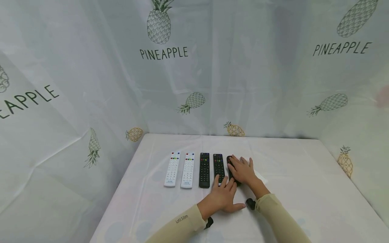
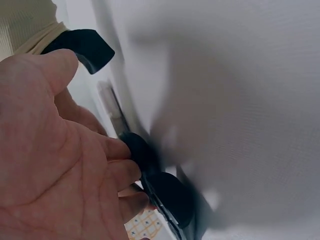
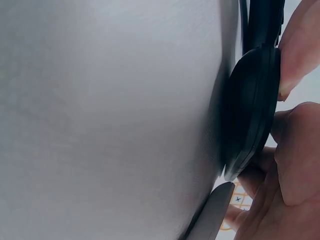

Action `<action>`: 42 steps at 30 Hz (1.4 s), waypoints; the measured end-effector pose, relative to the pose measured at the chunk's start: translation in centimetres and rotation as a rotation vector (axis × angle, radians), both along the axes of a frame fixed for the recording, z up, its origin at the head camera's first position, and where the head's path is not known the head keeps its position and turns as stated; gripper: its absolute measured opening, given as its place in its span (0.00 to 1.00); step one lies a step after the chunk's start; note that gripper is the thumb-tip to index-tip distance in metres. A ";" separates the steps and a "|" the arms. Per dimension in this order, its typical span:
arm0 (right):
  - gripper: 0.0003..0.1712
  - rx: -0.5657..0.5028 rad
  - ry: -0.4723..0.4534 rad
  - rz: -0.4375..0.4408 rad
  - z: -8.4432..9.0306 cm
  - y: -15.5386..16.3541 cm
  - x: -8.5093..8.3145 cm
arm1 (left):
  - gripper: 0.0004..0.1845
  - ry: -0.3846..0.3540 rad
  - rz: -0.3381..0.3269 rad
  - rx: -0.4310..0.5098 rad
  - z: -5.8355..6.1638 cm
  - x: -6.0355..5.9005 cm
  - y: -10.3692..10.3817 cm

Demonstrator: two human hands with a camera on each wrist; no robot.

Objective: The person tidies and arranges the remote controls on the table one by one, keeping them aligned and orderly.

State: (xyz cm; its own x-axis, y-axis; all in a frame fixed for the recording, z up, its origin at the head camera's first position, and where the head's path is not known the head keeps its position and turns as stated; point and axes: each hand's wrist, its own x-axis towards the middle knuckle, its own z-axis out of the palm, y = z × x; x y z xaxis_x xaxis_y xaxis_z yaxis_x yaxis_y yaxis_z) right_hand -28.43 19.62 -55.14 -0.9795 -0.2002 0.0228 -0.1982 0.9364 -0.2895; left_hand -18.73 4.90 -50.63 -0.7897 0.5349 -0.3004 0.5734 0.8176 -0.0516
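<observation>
Five remotes lie side by side on a white-covered table (image 1: 288,175): two white remotes (image 1: 172,168) (image 1: 188,169) on the left, then three black ones. My right hand (image 1: 243,170) lies flat over the rightmost black remote (image 1: 230,164), fingers spread and straight. In the right wrist view that black remote's rounded end (image 3: 250,110) lies on the cloth under my fingertips (image 3: 300,45). My left hand (image 1: 225,194) rests palm down just in front, its fingertips at the near end of the fourth black remote (image 1: 218,165). The left wrist view shows my palm (image 2: 60,165) beside two rounded remote ends (image 2: 170,197).
The third black remote (image 1: 204,169) lies untouched beside the white ones. Pineapple-print cloth walls (image 1: 164,54) enclose the table at the back and both sides. Bare tabletop stretches to the right and along the front. Black wrist mounts (image 1: 250,203) sit on both sleeves.
</observation>
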 end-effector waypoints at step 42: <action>0.32 0.001 -0.014 0.016 0.2 0.0 -0.6 | 0.49 0.012 0.021 -0.017 0.0 -0.2 -0.1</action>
State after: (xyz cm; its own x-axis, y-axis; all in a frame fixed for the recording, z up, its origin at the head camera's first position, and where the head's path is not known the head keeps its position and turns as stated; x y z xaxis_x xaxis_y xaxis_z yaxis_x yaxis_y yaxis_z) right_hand -29.04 19.65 -54.94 -0.9765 -0.2155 0.0083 -0.2085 0.9336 -0.2913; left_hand -18.91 4.84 -50.58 -0.8040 0.5134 -0.3000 0.5558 0.8282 -0.0719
